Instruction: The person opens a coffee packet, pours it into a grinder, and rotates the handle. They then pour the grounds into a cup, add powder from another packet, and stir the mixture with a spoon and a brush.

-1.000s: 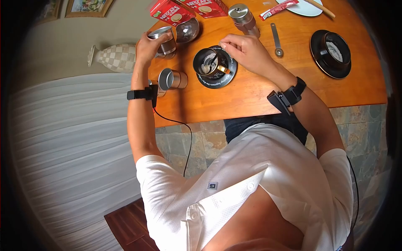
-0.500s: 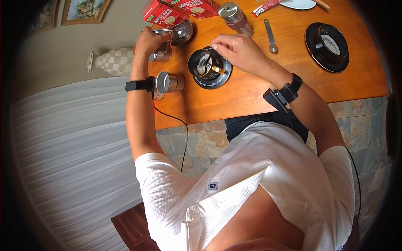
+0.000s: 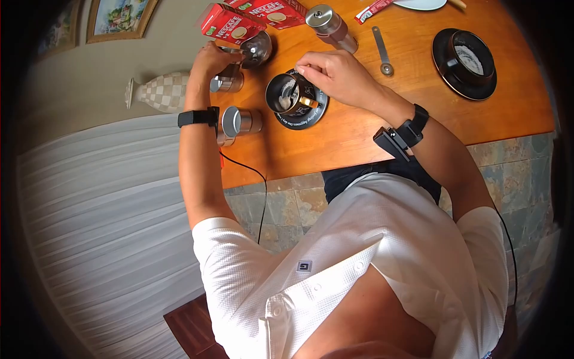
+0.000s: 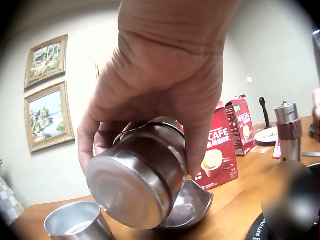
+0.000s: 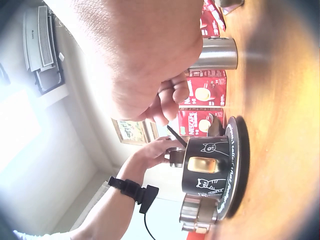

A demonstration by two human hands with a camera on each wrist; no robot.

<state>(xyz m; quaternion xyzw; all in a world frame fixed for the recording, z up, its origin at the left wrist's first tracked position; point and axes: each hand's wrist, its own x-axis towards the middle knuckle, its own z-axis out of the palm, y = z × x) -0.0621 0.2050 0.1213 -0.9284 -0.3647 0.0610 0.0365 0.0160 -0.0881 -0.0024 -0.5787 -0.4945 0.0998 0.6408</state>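
In the head view my left hand (image 3: 214,60) grips a metal canister (image 4: 135,175) from above. The left wrist view shows it tipped on its side, its round base towards the camera and its mouth hidden by the hand, close over a dark glossy bowl (image 4: 192,207). My right hand (image 3: 341,73) pinches the end of a dark stirring spoon's handle (image 5: 176,135), which stands slanted in a black mug (image 5: 207,167). White powder or foam (image 3: 289,94) shows inside. The mug has a gold handle and cat drawings, and stands on a black lettered saucer (image 3: 306,124).
An open metal cup (image 3: 241,121) stands near the left table edge. Behind the bowl are red Nescafe boxes (image 3: 232,25), with a metal grinder (image 3: 332,27) to their right. A measuring spoon (image 3: 382,51) and a second black mug (image 3: 475,57) lie farther right.
My left hand has tipped the canister over towards the bowl, so its opening no longer shows. My right hand stays at the mug with the spoon. The head view has shifted slightly.
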